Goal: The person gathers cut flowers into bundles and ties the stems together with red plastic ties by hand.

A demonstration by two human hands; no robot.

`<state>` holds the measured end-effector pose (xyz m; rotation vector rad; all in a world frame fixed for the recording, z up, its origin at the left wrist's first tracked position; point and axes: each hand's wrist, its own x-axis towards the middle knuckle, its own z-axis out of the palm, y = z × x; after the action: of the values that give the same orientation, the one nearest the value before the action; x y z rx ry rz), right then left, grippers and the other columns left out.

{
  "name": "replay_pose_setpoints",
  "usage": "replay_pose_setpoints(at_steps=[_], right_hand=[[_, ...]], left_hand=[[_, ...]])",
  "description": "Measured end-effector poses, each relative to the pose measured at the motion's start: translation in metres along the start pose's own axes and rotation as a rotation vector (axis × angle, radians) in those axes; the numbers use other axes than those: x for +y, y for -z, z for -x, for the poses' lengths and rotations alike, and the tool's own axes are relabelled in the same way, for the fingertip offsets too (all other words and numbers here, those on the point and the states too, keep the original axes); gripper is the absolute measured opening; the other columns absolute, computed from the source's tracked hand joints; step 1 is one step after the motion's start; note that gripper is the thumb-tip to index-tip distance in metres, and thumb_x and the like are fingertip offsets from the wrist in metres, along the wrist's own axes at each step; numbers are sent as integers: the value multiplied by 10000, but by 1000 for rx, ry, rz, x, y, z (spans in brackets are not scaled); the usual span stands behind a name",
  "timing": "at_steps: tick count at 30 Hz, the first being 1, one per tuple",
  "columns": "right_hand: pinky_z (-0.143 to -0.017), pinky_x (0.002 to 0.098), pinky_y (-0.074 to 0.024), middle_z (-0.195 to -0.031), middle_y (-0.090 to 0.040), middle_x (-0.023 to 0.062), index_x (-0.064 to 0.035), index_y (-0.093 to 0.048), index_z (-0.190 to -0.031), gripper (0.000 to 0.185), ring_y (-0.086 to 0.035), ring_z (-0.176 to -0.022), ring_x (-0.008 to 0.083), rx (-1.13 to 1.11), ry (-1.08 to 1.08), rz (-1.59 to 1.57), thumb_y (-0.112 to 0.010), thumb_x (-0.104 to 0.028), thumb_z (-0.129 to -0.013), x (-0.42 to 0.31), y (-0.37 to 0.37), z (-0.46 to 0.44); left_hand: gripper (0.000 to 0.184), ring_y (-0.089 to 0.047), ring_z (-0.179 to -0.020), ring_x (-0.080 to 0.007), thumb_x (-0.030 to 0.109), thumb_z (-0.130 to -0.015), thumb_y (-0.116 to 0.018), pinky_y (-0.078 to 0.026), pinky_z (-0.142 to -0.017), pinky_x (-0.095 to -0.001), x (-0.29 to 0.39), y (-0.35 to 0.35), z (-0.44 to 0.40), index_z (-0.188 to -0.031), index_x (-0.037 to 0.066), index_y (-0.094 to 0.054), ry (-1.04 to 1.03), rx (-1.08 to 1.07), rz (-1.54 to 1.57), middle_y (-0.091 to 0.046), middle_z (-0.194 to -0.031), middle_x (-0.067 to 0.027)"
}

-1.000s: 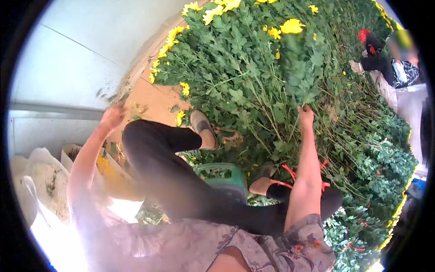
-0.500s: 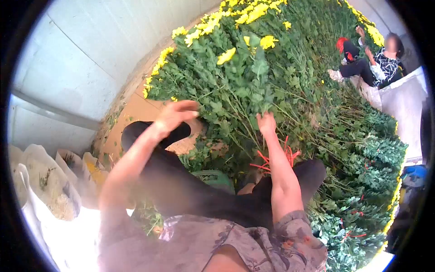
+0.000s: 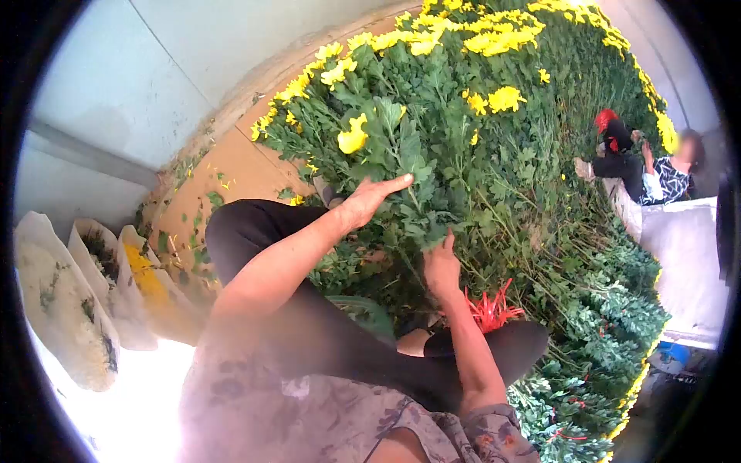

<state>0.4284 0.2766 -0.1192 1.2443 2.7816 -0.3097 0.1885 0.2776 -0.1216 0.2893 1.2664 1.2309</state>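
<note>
A leafy yellow chrysanthemum (image 3: 409, 150) stands in front of me, its bloom tipping to the left. Low on its stem, my right hand (image 3: 442, 266) is closed around it. My left hand (image 3: 370, 202) reaches in from the left at mid-height, thumb laid across the leaves and fingers partly hidden behind them; it appears to grip the same plant. Beyond both hands spreads a deep pile of cut chrysanthemums (image 3: 532, 166), with yellow heads along the far edge. Beside my right forearm lies a bunch of red ties (image 3: 492, 309).
Another person (image 3: 656, 174) sits at the right by the pile. White sacks (image 3: 65, 301) with plant scraps stand at the left, near a pale wall (image 3: 100, 85). Tied bundles (image 3: 579, 393) lie at the lower right. A green container (image 3: 363, 315) sits between my legs.
My left hand has moved right and up from open air onto the chrysanthemum. My right hand keeps its hold on the stem. The view has shifted, and the flower now leans left.
</note>
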Motion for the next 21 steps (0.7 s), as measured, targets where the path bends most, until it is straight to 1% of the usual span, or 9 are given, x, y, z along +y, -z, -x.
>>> replay_pose_setpoints(at_steps=[5,9,11,12,13,14,17,20,21], right_hand=[[-739,469,-497,-1171,-500,346,60,-585,-1003,272,-608,-827,426,25,42,-78,-532,-174,-877,5,46,12],[-715,486,-472,-850,-600,305,41,-620,-888,301,-585,-816,441,-77,-35,-10,-520,-243,-898,24,40,13],[-728,496,-459,-852,-609,285,49,-608,-880,336,-572,-819,458,117,-66,-172,-501,-267,-920,18,66,24],[-737,492,-454,-852,-607,286,56,-603,-941,356,-576,-816,451,80,-201,-138,-473,-275,-944,5,99,26],[-693,470,-457,-801,-601,278,61,-592,-931,368,-589,-760,420,454,-85,-134,-455,-279,-959,36,78,27],[-606,453,-433,-723,-576,261,62,-567,-848,372,-565,-649,387,455,-310,-250,-446,-268,-968,71,73,20],[-522,439,-366,-613,-499,241,58,-515,-707,436,-458,-528,367,630,-239,-16,-450,-278,-977,81,124,11],[-562,465,-426,-784,-594,246,32,-581,-956,246,-552,-617,407,732,-245,-35,-490,-196,-940,95,153,-14],[-593,467,-442,-821,-608,243,18,-570,-1064,254,-569,-652,404,729,-225,5,-488,-186,-937,93,160,-22]], left_hand=[[624,-523,-1132,-204,336,-735,-773,-364,-1018,-358,18,-11,22,-1218,5,-555,-76,-254,-42,-600,-1194,-96],[722,-497,-1170,-219,293,-678,-824,-361,-1032,-375,24,-21,9,-1235,-45,-514,-155,-335,-172,-570,-1225,-141],[909,-464,-1199,-246,294,-629,-858,-328,-1058,-379,68,-38,52,-1297,-98,-383,-165,-169,-151,-513,-1269,-201],[749,-514,-1113,-222,259,-658,-842,-385,-991,-361,82,-41,69,-1224,-55,-464,-276,-120,-63,-553,-1208,-148],[591,-563,-1028,-198,223,-688,-826,-442,-923,-344,96,-45,86,-1151,-12,-545,-391,-78,17,-592,-1148,-95],[558,-562,-1020,-189,238,-723,-800,-448,-911,-339,100,-40,87,-1158,-2,-546,-434,-31,33,-591,-1146,-88],[531,-564,-1000,-181,317,-784,-744,-457,-892,-347,101,-10,61,-1167,6,-548,-481,-129,416,-596,-1122,-69],[514,-602,-915,-187,444,-861,-623,-493,-822,-352,134,0,111,-1140,16,-572,-500,246,464,-617,-1068,-71],[547,-620,-874,-206,495,-877,-573,-509,-797,-361,135,23,107,-1141,16,-572,-526,216,401,-622,-1055,-86]])
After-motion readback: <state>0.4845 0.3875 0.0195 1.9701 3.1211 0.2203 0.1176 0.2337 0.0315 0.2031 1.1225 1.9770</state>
